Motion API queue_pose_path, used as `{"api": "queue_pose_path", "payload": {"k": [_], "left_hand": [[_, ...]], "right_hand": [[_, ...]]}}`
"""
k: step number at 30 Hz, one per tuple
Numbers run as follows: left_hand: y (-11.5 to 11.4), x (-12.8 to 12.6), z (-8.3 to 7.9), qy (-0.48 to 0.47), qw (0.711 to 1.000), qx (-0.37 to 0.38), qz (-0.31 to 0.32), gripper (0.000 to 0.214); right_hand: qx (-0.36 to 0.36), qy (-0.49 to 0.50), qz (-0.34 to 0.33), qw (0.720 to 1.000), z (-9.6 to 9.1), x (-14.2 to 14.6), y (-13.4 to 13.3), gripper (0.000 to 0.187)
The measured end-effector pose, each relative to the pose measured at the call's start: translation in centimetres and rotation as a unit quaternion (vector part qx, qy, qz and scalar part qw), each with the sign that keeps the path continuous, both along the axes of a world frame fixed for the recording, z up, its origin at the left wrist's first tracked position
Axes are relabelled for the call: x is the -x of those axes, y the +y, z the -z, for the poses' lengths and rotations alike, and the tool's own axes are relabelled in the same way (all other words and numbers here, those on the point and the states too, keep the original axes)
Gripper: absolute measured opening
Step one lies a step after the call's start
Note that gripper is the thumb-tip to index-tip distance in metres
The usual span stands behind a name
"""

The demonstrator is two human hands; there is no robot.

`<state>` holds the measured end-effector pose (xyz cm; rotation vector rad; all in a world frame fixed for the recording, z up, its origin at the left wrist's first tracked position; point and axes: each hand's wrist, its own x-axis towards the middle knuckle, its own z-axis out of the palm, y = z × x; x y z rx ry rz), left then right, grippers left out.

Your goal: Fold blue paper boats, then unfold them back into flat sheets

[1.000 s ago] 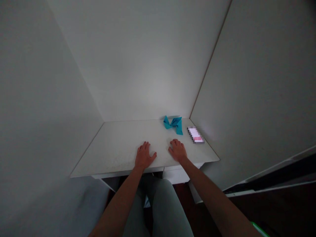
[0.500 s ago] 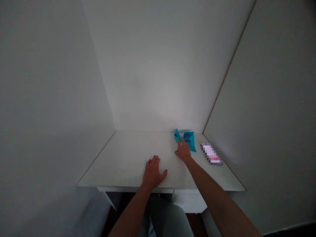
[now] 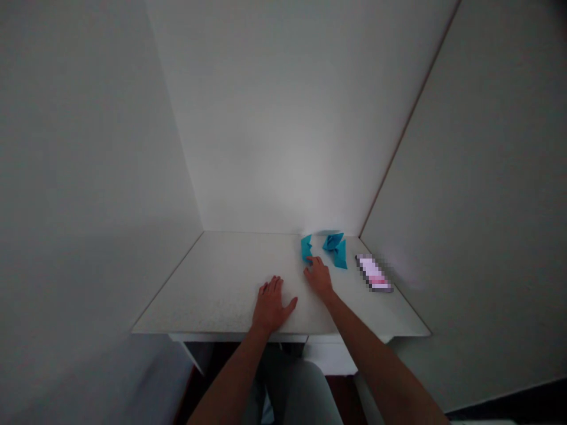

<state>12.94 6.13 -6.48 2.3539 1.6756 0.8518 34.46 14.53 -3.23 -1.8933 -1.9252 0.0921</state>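
Note:
My left hand [image 3: 269, 305] lies flat on the white tabletop near its front edge, fingers stretched and thumb out to the side. It holds nothing. Right of it and further back, my right hand [image 3: 319, 276] reaches toward a small piece of folded blue paper [image 3: 305, 248]. Its fingertips touch the lower end of that paper, and the thumb stays apart from it. Close by on the right are more folded blue paper pieces [image 3: 340, 255], partly overlapping; how many cannot be made out.
A blurred-out phone-like object [image 3: 374, 274] lies on the right of the white table [image 3: 212, 283]. Pale walls close in the table at the back, left and right. Beneath the front edge, a white drawer front [image 3: 330, 357] and my legs show.
My right hand has moved left and a little toward me, away from the right-hand blue papers. The left blue paper has shifted left with it. The left hand stays put; the view has shifted slightly.

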Motion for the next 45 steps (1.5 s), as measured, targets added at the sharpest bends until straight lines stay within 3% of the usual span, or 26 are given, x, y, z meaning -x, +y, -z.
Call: {"api": "queue_pose_path", "payload": {"k": [3, 6, 9, 13, 18, 23, 27, 33, 37, 45], "left_hand": [[0.2, 0.0, 0.0, -0.026, 0.999, -0.007, -0.018, 0.063], [0.3, 0.2, -0.2, -0.083, 0.996, -0.010, -0.035, 0.065], [0.5, 0.7, -0.7, -0.154, 0.987, -0.007, -0.040, 0.066], [0.7, 1.2, -1.4, -0.221, 0.970, 0.038, -0.097, 0.076], [0.8, 1.5, -2.0, -0.268, 0.951, 0.104, -0.110, 0.064], [0.9, 1.8, -2.0, -0.295, 0.945, 0.121, -0.075, 0.045], [0.9, 2.0, -2.0, -0.282, 0.953, 0.103, -0.031, 0.040], [0.7, 2.0, -2.3, -0.249, 0.963, 0.100, -0.015, 0.045], [0.4, 1.9, -2.7, -0.245, 0.965, 0.098, 0.016, 0.043], [-0.1, 1.9, -3.4, -0.217, 0.968, 0.115, 0.060, 0.041]], "right_hand": [[-0.072, 0.141, -0.069, 0.985, 1.7, 1.2, -3.7, 0.035], [-0.091, 0.215, -0.100, 0.967, 2.6, 1.7, -7.1, 0.036], [-0.081, 0.188, -0.146, 0.968, 2.5, 2.1, -9.3, 0.040], [-0.054, 0.113, -0.238, 0.963, 1.5, 2.7, -10.6, 0.042], [-0.053, 0.167, -0.292, 0.940, 1.0, 2.8, -10.8, 0.037], [-0.021, 0.300, -0.242, 0.923, 1.1, 2.4, -10.2, 0.035], [0.001, 0.349, -0.228, 0.909, 1.1, 2.4, -9.4, 0.030], [-0.009, 0.365, -0.224, 0.904, 1.2, 2.6, -9.1, 0.028], [-0.012, 0.333, -0.220, 0.917, 1.3, 2.7, -9.0, 0.027], [-0.050, 0.340, -0.107, 0.933, 2.1, 3.8, -7.9, 0.038]]}}
